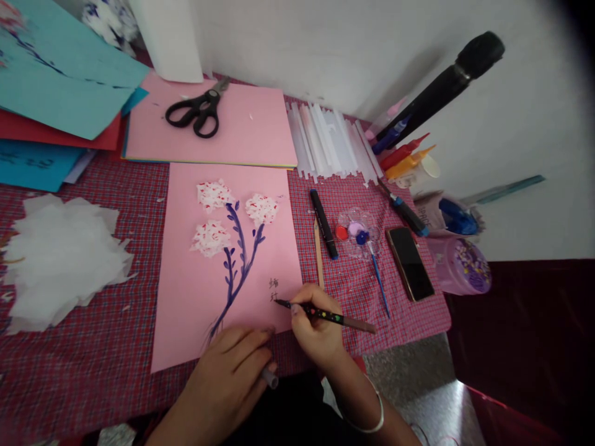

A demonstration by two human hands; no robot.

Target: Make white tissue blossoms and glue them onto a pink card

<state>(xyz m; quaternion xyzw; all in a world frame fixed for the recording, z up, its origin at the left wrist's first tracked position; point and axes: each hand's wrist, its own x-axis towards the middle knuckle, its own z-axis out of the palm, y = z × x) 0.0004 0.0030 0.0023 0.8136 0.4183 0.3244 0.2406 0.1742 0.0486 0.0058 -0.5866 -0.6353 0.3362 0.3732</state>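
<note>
A pink sheet of paper (186,310) lies before me, with three white-and-red textured flower heads (211,238) on dark blue painted stems (242,279). My right hand (320,325) grips a black patterned brush pen (330,316), its tip touching the paper just under small dark handwritten characters (273,286). The fingers of my left hand (232,371) rest over the sheet's lower edge. Tucked under them is a greyish pen cap (269,376), its round end sticking out.
Black scissors (199,111) lie on a pink paper stack (251,124). To the right are white strips (325,139), a marker (324,223), a paint palette (357,232), a thin blue brush (380,282) and a phone (409,263). White tissue sheets (65,260) sit left.
</note>
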